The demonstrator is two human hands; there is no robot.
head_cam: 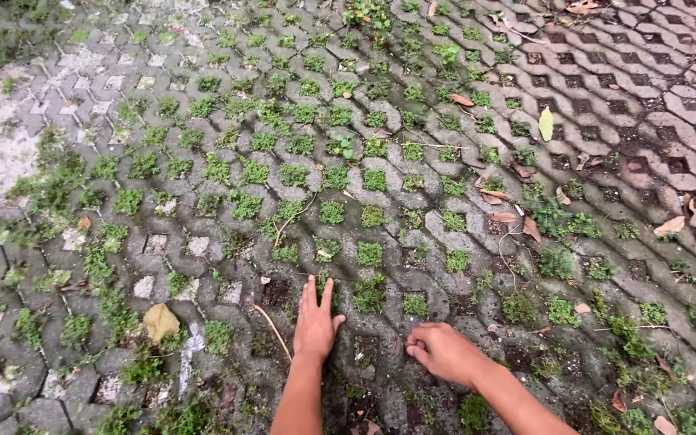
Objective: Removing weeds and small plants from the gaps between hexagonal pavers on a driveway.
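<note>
Closest in, the person's right hand (442, 351) is curled low over the grid paving (412, 242), fingers drawn together in a pinch at a soil-filled hole; whether they actually grip anything there I cannot tell. Just left of it, the left hand (316, 321) lies flat on the pavers, fingers straight and slightly spread, tips pointing away. Between and just ahead of the two hands sits a small grass tuft (369, 292) growing in a paver hole. Such tufts look soft and light, with thin blades likely to tear, so a hold low at the base near the soil seems soundest. Left of the left hand lie a thin twig (272, 330) and a yellowed dry leaf (159, 321). Farther beyond the tuft, a pale green leaf (546, 123) rests on the pavers.
</note>
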